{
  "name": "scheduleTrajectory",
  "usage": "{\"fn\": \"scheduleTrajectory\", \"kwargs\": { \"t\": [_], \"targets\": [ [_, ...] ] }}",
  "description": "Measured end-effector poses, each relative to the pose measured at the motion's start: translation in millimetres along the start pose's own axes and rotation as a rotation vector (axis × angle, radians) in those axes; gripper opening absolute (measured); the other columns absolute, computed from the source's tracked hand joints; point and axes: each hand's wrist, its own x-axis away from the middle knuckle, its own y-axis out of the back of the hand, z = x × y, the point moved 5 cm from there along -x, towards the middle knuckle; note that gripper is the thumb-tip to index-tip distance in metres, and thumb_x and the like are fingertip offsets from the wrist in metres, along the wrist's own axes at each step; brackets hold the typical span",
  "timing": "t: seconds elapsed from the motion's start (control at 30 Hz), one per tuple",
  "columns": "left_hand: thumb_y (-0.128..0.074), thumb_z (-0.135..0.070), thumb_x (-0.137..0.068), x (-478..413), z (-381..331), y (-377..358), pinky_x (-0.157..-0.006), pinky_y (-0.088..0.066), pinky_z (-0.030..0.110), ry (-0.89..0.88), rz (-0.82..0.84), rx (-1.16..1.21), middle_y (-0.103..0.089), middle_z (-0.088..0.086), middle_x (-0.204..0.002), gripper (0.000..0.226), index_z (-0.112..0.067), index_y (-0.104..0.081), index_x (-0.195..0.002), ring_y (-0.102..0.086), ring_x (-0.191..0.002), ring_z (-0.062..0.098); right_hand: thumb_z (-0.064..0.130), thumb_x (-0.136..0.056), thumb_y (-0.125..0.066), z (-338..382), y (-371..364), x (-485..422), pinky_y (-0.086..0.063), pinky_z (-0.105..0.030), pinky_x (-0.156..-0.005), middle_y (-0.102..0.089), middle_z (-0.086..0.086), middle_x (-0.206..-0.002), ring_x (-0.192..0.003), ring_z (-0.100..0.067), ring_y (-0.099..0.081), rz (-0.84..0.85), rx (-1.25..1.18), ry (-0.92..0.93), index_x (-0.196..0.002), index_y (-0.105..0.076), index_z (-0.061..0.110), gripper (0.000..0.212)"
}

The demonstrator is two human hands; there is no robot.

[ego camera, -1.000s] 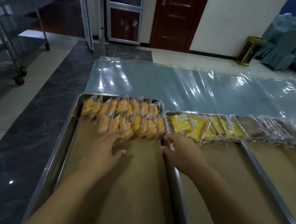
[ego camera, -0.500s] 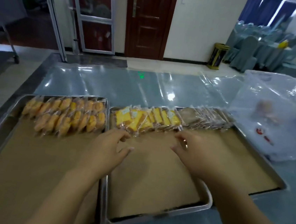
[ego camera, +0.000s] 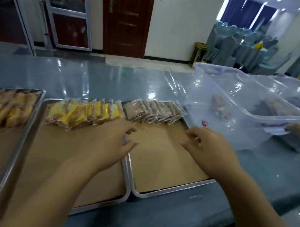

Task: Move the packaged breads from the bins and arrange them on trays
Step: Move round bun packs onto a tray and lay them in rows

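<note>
The packaged breads sit in rows at the far ends of 3 metal trays. The brown packs (ego camera: 151,111) stand overlapping in the right tray (ego camera: 174,187), the yellow packs (ego camera: 82,113) fill the far end of the middle tray (ego camera: 98,207), and the orange packs (ego camera: 3,109) lie in 2 rows in the left tray (ego camera: 14,154). Each tray is lined with brown paper (ego camera: 159,160), and the near part of each lining is bare.

Both forearms reach forward from the bottom edge, palms down. The left hand (ego camera: 105,145) hangs over the seam where the middle and right trays meet, just short of the yellow and brown rows. Its fingers are stretched forward and loosely spread, the thumb is held apart, and it grips nothing. The right hand (ego camera: 209,153) is over the right side of the right tray, near that tray's far right corner. Its fingers are slightly bent and parted, and it also holds nothing. Whether either hand touches the paper cannot be told.

Just right of the right tray stands a clear plastic bin (ego camera: 226,132) with blurred brownish packs (ego camera: 220,106) showing through its wall. A 2nd clear bin (ego camera: 295,95) stands behind it. Everything rests on a table (ego camera: 152,224) with a glossy plastic sheet (ego camera: 75,79) over its top. Beyond are a dark wooden door (ego camera: 127,18) and covered chairs (ego camera: 235,48).
</note>
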Motion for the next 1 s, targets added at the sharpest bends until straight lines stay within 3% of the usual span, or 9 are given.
{"fn": "scheduleTrajectory", "kwargs": {
  "t": [0.17, 0.3, 0.47, 0.6, 0.73, 0.87, 1.0],
  "targets": [
    [-0.058, -0.051, -0.082, -54, -40, -15, -0.074, -0.050, 0.031, -0.043, -0.058, -0.032, -0.060, -0.018, -0.099, 0.030, -0.035, -0.058, -0.107, -0.055, -0.090, 0.005, 0.044, -0.083, -0.062, -58, 32, -27, -0.048, -0.034, -0.080, -0.062, 0.009, -0.100, -0.092, -0.015, -0.058, -0.007, 0.030, -0.015, -0.107, -0.063, 0.028, 0.030],
    [-0.061, -0.052, -0.078, -114, -72, -37, -0.072, -0.049, 0.028, -0.086, -0.097, 0.077, -0.058, -0.022, -0.089, 0.029, -0.036, -0.061, -0.102, -0.056, -0.083, 0.002, 0.046, -0.083, -0.060, -106, 63, -60, -0.047, -0.029, -0.074, -0.062, 0.012, -0.095, -0.085, -0.010, -0.058, -0.054, 0.091, 0.004, -0.104, -0.063, 0.028, 0.028],
    [-0.061, -0.050, -0.075, -195, -118, -69, -0.068, -0.043, 0.014, -0.120, -0.128, 0.249, -0.059, -0.021, -0.084, 0.022, -0.036, -0.060, -0.093, -0.055, -0.081, -0.008, 0.046, -0.080, -0.062, -169, 101, -107, -0.052, -0.036, -0.073, -0.066, 0.010, -0.091, -0.081, -0.011, -0.061, -0.102, 0.116, -0.004, -0.100, -0.065, 0.028, 0.026],
    [-0.063, -0.048, -0.080, -246, -160, -98, -0.069, -0.047, 0.019, -0.183, -0.124, 0.287, -0.060, -0.020, -0.087, 0.020, -0.034, -0.060, -0.093, -0.058, -0.080, -0.001, 0.045, -0.079, -0.061, -223, 117, -138, -0.053, -0.037, -0.072, -0.064, 0.014, -0.086, -0.080, -0.010, -0.061, -0.108, 0.151, -0.026, -0.097, -0.066, 0.030, 0.024],
    [-0.054, -0.054, -0.077, -288, -194, -119, -0.070, -0.053, 0.033, -0.244, -0.098, 0.222, -0.062, -0.019, -0.089, 0.030, -0.032, -0.063, -0.095, -0.058, -0.081, 0.004, 0.044, -0.082, -0.062, -278, 124, -167, -0.052, -0.030, -0.069, -0.062, 0.014, -0.086, -0.078, -0.008, -0.061, -0.070, 0.187, -0.029, -0.101, -0.066, 0.027, 0.026],
    [-0.047, -0.061, -0.081, -328, -215, -139, -0.071, -0.054, 0.034, -0.265, -0.022, 0.153, -0.060, -0.019, -0.091, 0.035, -0.033, -0.060, -0.099, -0.058, -0.083, 0.005, 0.044, -0.084, -0.061, -327, 123, -200, -0.045, -0.024, -0.066, -0.066, 0.009, -0.093, -0.076, -0.008, -0.056, 0.002, 0.243, 0.017, -0.104, -0.065, 0.026, 0.027],
    [-0.053, -0.053, -0.081, -369, -228, -168, -0.073, -0.050, 0.031, -0.212, 0.099, -0.049, -0.060, -0.014, -0.096, 0.032, -0.031, -0.058, -0.103, -0.057, -0.086, 0.008, 0.047, -0.087, -0.057, -372, 113, -246, -0.037, -0.023, -0.068, -0.064, 0.007, -0.101, -0.077, -0.009, -0.049, 0.139, 0.307, 0.078, -0.111, -0.060, 0.027, 0.032]
  ]
}}
